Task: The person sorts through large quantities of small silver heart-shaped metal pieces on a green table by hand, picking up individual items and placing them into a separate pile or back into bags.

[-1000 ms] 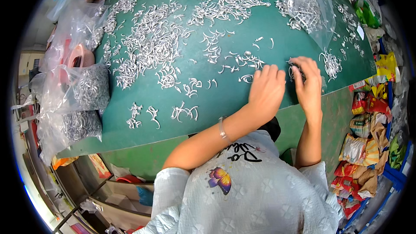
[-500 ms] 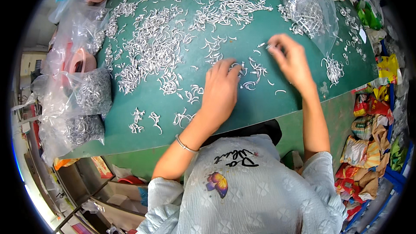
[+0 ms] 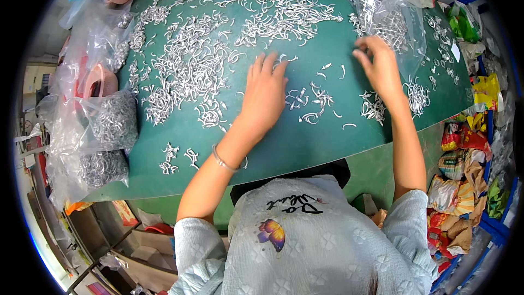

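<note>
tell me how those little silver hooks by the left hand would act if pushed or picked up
The hooks look like thin bent metal, so probably stiff and light. They lie in tangled clumps, so lifting one would likely drag others along. On the flat green table a push from the left hand should slide them, not roll them.

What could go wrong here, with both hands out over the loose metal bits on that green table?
1. The left hand lies flat among the curved metal pieces; a sweep could mix the small sorted clusters back into the heap.
2. The right hand works beside the clear plastic bag; snagging it could spill its contents.
3. Clusters near the table edge could be knocked to the floor.
</note>
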Demonstrator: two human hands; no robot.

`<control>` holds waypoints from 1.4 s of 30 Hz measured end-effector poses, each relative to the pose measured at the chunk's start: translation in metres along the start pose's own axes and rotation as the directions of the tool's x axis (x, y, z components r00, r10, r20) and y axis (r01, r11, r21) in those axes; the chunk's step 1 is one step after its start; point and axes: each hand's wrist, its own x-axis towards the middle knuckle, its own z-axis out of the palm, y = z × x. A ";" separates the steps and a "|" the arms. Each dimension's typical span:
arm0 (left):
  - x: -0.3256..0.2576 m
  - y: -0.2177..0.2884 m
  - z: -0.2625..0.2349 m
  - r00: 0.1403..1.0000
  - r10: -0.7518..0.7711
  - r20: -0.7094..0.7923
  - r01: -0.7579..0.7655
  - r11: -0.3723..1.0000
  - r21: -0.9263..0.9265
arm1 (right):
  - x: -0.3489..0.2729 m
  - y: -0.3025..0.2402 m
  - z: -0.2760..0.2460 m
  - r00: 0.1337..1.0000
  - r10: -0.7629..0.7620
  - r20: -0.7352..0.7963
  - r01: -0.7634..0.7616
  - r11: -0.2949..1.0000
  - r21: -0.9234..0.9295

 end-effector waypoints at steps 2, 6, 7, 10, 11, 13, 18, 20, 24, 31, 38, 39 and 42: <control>-0.014 0.011 -0.006 0.999 0.015 0.046 -0.013 0.999 -0.042 | -0.017 -0.022 0.000 0.983 0.115 0.146 -0.121 0.992 0.034; -0.035 0.022 -0.022 0.994 0.057 0.091 -0.054 0.998 -0.029 | -0.031 -0.018 0.021 0.986 0.023 0.165 -0.033 0.998 0.059; -0.042 0.024 -0.029 0.997 0.054 0.061 -0.052 0.998 -0.030 | -0.033 -0.025 0.014 0.982 0.049 0.180 -0.068 0.992 0.103; -0.065 0.030 -0.050 0.992 -0.130 -0.006 0.125 0.964 -0.234 | -0.051 -0.063 -0.001 0.988 0.016 0.153 -0.058 0.959 0.276; -0.074 0.030 -0.058 0.977 -0.213 -0.004 0.199 0.922 -0.332 | -0.063 -0.078 0.006 0.982 -0.073 0.175 0.007 0.936 0.351; -0.096 0.024 -0.063 0.961 -0.268 -0.073 0.240 0.932 -0.271 | -0.083 -0.114 0.026 0.942 -0.277 0.192 0.170 0.882 0.440; -0.130 0.022 -0.074 0.910 -0.383 -0.161 0.335 0.905 -0.263 | -0.103 -0.156 0.063 0.886 -0.423 0.190 0.322 0.857 0.403; -0.144 0.029 -0.073 0.932 -0.335 -0.136 0.303 0.930 -0.209 | -0.103 -0.153 0.066 0.915 -0.378 0.142 0.280 0.847 0.452; -0.151 0.039 -0.056 0.989 -0.144 -0.026 0.139 0.980 -0.141 | -0.081 -0.127 0.045 0.971 -0.231 0.067 0.214 0.956 0.200; -0.171 0.013 -0.060 0.992 -0.112 -0.056 0.103 0.984 -0.143 | -0.084 -0.081 0.036 0.953 -0.289 0.092 0.282 0.956 0.075; -0.164 0.023 -0.052 0.974 -0.211 -0.082 0.195 0.967 -0.166 | -0.079 -0.154 0.067 0.896 -0.413 0.164 0.367 0.895 0.251; -0.167 0.020 -0.053 0.976 -0.203 -0.083 0.189 0.970 -0.154 | -0.079 -0.160 0.072 0.885 -0.428 0.181 0.384 0.893 0.234; -0.174 0.014 -0.058 0.965 -0.228 -0.131 0.203 0.963 -0.180 | -0.084 -0.142 0.069 0.891 -0.415 0.186 0.368 0.898 0.243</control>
